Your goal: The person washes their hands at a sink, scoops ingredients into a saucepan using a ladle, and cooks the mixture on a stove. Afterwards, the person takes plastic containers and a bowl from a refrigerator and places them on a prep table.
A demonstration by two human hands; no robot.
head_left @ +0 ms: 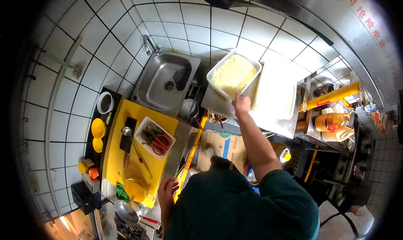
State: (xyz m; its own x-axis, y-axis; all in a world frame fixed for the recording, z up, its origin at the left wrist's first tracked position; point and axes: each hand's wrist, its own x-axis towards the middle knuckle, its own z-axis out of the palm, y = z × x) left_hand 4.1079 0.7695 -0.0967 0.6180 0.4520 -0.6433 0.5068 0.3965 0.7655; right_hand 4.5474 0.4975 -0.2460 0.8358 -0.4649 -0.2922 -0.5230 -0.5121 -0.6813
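My right hand (241,104) is closed at the near rim of a white rectangular tub (213,85), its fingers partly hidden. Pale yellow, crumbly food (233,73) fills the tub, which stands on a steel surface (216,103) against the tiled wall. To its right lies a long white tray (286,98), strongly lit. Low at the left, my left hand (167,188) hangs beside the yellow board (121,156), fingers loosely apart and holding nothing. A white box (145,123) with red-handled scissors (160,144) rests on the board.
A steel sink (157,86) is at the upper left. On the board lie a cleaver (128,135) and a yellow bowl (135,188); a pan (126,211) sits below. Oil bottles (329,122) stand on the right shelf. A cardboard box (230,147) is on the floor.
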